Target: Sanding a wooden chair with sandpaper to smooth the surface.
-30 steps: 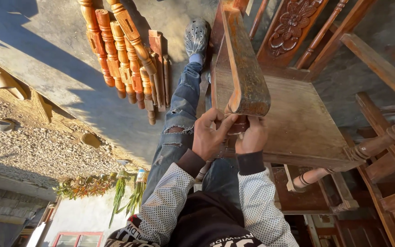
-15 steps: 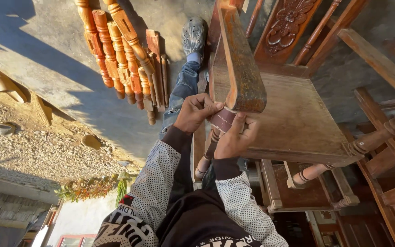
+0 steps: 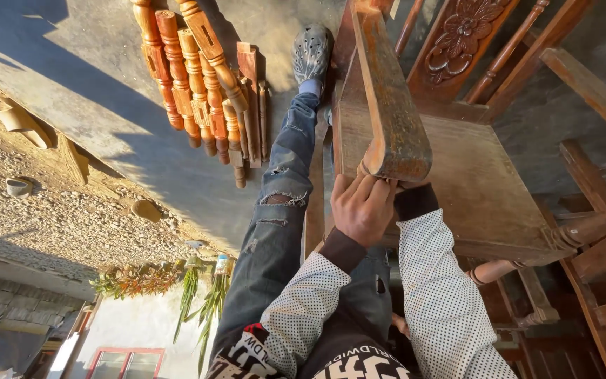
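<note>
A worn brown wooden chair stands in front of me, with its armrest [image 3: 391, 105] running away from me and its seat [image 3: 471, 182] to the right. My left hand [image 3: 362, 207] is closed round the post just under the armrest's front end, fingers curled over a dark red sandpaper strip that is almost wholly hidden. Only the dark cuff [image 3: 415, 201] of my right arm shows beside it. The right hand itself is hidden behind the left hand and under the armrest.
A stack of turned orange wooden spindles [image 3: 198, 77] lies on the concrete to the left. My jeans leg [image 3: 275, 210] and grey clog [image 3: 311, 52] stretch out beside the chair. More wooden chair frames [image 3: 597, 224] crowd the right. Gravel [image 3: 50, 210] borders the left.
Both hands, earlier side by side pulling the sandpaper strip round the post, have closed together. The left hand now covers the right hand and the strip. My leg has stretched forward.
</note>
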